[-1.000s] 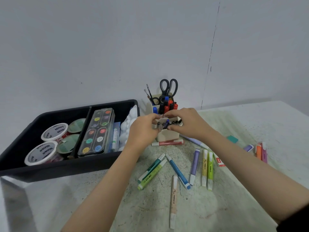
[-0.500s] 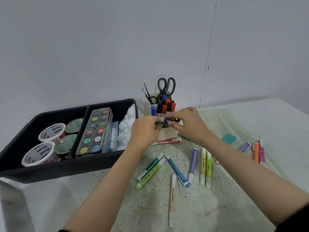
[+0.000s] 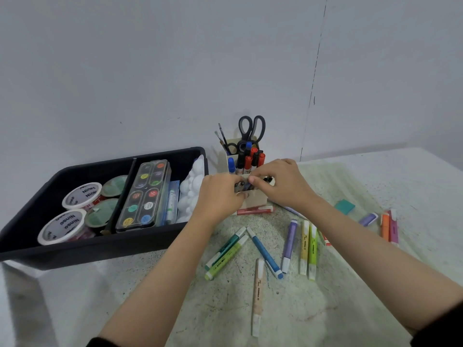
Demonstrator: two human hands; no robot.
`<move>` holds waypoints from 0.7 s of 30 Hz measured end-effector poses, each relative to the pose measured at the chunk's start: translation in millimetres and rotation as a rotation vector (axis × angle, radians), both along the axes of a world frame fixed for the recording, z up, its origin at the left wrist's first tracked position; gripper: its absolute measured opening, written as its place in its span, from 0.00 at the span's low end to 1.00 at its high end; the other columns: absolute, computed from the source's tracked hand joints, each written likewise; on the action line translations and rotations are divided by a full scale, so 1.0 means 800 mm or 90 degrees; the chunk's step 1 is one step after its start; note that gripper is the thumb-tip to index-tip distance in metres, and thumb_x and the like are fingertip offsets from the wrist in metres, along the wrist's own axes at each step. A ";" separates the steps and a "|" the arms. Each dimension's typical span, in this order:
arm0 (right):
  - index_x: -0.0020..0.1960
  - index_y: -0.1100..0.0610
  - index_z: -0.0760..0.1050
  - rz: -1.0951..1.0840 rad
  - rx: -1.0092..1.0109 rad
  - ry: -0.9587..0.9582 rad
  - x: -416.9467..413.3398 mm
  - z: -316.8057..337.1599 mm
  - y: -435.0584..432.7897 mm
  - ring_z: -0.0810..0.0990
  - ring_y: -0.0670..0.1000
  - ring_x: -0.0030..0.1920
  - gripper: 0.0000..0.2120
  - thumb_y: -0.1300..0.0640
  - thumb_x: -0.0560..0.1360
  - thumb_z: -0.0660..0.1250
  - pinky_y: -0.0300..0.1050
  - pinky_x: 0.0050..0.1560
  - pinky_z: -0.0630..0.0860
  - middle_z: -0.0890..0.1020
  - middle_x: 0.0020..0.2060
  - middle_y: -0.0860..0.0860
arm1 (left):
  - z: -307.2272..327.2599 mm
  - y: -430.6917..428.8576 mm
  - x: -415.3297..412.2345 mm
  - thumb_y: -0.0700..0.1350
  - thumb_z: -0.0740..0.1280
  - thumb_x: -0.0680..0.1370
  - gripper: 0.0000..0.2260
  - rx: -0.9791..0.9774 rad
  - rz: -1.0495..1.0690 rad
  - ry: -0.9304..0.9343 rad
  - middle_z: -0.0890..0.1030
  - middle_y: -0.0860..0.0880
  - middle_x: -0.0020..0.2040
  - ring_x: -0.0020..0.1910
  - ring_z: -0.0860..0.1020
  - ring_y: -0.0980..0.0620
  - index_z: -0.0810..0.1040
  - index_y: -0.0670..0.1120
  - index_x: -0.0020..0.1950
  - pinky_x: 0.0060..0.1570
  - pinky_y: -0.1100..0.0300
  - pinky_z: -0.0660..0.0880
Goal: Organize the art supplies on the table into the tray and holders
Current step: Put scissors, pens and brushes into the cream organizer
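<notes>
Head view: left hand (image 3: 220, 194) pinches dark pens (image 3: 238, 189), right hand (image 3: 283, 184) pinches the blue pen (image 3: 248, 185), now lower in the holder (image 3: 255, 202); almost stored.

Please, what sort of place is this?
Likely an art or craft workspace: a tray holding a paint set, a holder with scissors, and markers scattered on the stained table.

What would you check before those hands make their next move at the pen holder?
1. Holder upright on the table: ok.
2. Left hand and right hand both at its front compartment: ok.
3. What they hold there: cannot tell.
4. Room left in that compartment: cannot tell, the hands cover it.
5. Highlighters put away: not ok, many lie loose.
</notes>
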State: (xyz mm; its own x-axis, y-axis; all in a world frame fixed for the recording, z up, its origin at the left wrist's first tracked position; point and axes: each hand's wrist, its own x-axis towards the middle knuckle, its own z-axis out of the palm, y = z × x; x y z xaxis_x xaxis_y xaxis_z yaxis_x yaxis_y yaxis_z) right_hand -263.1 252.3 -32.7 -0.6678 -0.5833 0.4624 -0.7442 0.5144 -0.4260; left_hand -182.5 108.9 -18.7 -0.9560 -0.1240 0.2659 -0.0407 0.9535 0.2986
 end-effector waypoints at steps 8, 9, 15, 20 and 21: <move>0.51 0.48 0.83 0.004 -0.157 -0.144 0.002 -0.012 0.006 0.78 0.40 0.51 0.07 0.52 0.74 0.69 0.46 0.59 0.74 0.84 0.49 0.45 | 0.011 0.005 0.006 0.45 0.61 0.79 0.12 0.056 0.018 0.019 0.83 0.48 0.54 0.52 0.78 0.49 0.80 0.50 0.60 0.49 0.59 0.70; 0.55 0.49 0.81 0.008 -0.155 -0.141 0.004 -0.012 0.007 0.77 0.40 0.54 0.09 0.53 0.75 0.68 0.44 0.61 0.73 0.83 0.52 0.45 | 0.011 0.005 0.006 0.45 0.61 0.80 0.13 0.053 0.017 0.017 0.83 0.48 0.53 0.51 0.78 0.49 0.79 0.50 0.61 0.49 0.58 0.71; 0.73 0.51 0.64 -0.004 -0.138 -0.160 0.016 -0.024 0.016 0.66 0.44 0.69 0.22 0.55 0.80 0.59 0.37 0.66 0.61 0.69 0.70 0.46 | 0.003 0.003 0.006 0.43 0.59 0.81 0.14 0.037 0.017 0.035 0.82 0.47 0.56 0.53 0.78 0.49 0.77 0.48 0.64 0.51 0.61 0.69; 0.74 0.53 0.61 -0.007 -0.031 -0.089 0.016 -0.032 0.025 0.67 0.48 0.70 0.23 0.55 0.80 0.58 0.41 0.69 0.61 0.68 0.71 0.48 | -0.007 0.001 0.010 0.41 0.59 0.80 0.16 0.030 0.005 0.035 0.81 0.45 0.58 0.58 0.76 0.46 0.72 0.46 0.68 0.61 0.55 0.66; 0.75 0.53 0.59 -0.006 -0.010 -0.077 0.016 -0.031 0.026 0.66 0.48 0.70 0.23 0.54 0.80 0.58 0.41 0.69 0.59 0.67 0.72 0.48 | -0.009 0.001 0.011 0.41 0.59 0.80 0.17 0.017 0.005 0.036 0.80 0.45 0.57 0.57 0.75 0.45 0.71 0.45 0.69 0.61 0.55 0.65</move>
